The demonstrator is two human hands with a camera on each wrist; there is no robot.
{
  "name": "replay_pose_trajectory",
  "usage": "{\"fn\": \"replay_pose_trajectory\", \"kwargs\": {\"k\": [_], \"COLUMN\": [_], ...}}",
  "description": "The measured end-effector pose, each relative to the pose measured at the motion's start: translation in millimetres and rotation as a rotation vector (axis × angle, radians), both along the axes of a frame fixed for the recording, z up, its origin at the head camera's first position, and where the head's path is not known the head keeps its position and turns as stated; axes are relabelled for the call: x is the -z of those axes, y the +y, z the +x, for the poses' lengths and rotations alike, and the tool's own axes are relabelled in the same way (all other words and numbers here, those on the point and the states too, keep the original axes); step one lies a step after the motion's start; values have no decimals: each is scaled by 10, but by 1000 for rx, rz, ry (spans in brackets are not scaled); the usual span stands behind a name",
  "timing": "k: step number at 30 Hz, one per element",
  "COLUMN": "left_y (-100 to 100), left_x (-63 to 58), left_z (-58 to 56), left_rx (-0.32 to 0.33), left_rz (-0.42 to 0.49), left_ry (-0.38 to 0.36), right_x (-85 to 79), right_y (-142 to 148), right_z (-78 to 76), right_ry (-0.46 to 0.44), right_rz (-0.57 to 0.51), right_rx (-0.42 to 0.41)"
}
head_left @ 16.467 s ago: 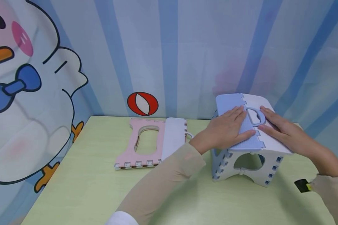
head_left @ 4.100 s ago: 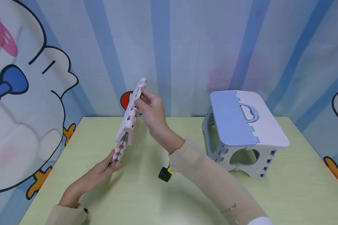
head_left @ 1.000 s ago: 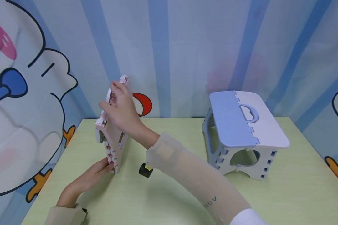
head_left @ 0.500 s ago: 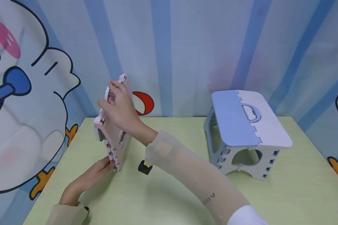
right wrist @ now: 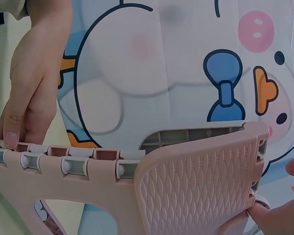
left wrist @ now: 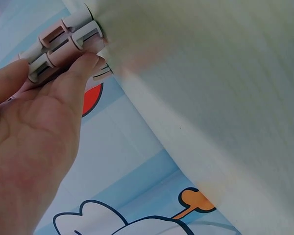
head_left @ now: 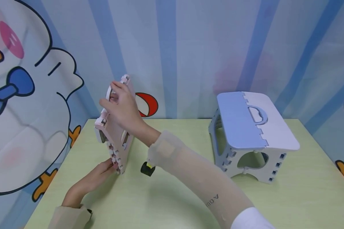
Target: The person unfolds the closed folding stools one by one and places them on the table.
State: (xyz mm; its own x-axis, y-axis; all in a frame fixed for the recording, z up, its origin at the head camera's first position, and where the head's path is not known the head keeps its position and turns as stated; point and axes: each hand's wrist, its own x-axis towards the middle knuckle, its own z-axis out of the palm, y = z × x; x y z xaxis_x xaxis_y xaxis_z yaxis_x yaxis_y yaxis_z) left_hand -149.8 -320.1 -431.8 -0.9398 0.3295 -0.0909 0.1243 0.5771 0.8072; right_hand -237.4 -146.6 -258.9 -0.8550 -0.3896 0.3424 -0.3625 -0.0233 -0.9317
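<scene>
A pink and white folding stool [head_left: 111,130], folded nearly flat, stands on edge at the table's left side. My right hand [head_left: 123,108] grips it at the top, fingers curled around its white carry handle [head_left: 108,93]. Low on the stool, my left hand [head_left: 96,178] holds the hinged leg edge, with thumb and fingers on either side of the hinge knuckles [left wrist: 63,46]. In the right wrist view the textured seat half [right wrist: 201,181] sits slightly away from the leg panel [right wrist: 88,188], showing a gap. My right hand partly covers the stool in the head view.
A blue and white folding stool [head_left: 243,127] stands unfolded on its legs at the table's right. Behind the pale green table [head_left: 166,203] hangs a striped cartoon curtain [head_left: 195,57]. A small black tag [head_left: 147,169] dangles from my right sleeve.
Earlier, both hands pressed on the blue stool while the pink one lay flat. Since then the pink stool was lifted, turned and stood on edge. Over the last second it hardly moves.
</scene>
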Motion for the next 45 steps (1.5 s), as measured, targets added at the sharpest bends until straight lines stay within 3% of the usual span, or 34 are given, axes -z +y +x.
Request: {"fn": "replay_pose_trajectory", "kwargs": {"k": [23,45], "left_y": [-14,-14], "left_x": [-7,5], "left_z": [26,33], "left_rx": [-12,-34], "left_rz": [5,5], "left_ry": [-4,9], "right_x": [16,44], "right_y": [-105,-72], "right_z": [-36,-54], "right_ry": [0,63], "right_rz": [5,6], "right_rx": [-22,-54]}}
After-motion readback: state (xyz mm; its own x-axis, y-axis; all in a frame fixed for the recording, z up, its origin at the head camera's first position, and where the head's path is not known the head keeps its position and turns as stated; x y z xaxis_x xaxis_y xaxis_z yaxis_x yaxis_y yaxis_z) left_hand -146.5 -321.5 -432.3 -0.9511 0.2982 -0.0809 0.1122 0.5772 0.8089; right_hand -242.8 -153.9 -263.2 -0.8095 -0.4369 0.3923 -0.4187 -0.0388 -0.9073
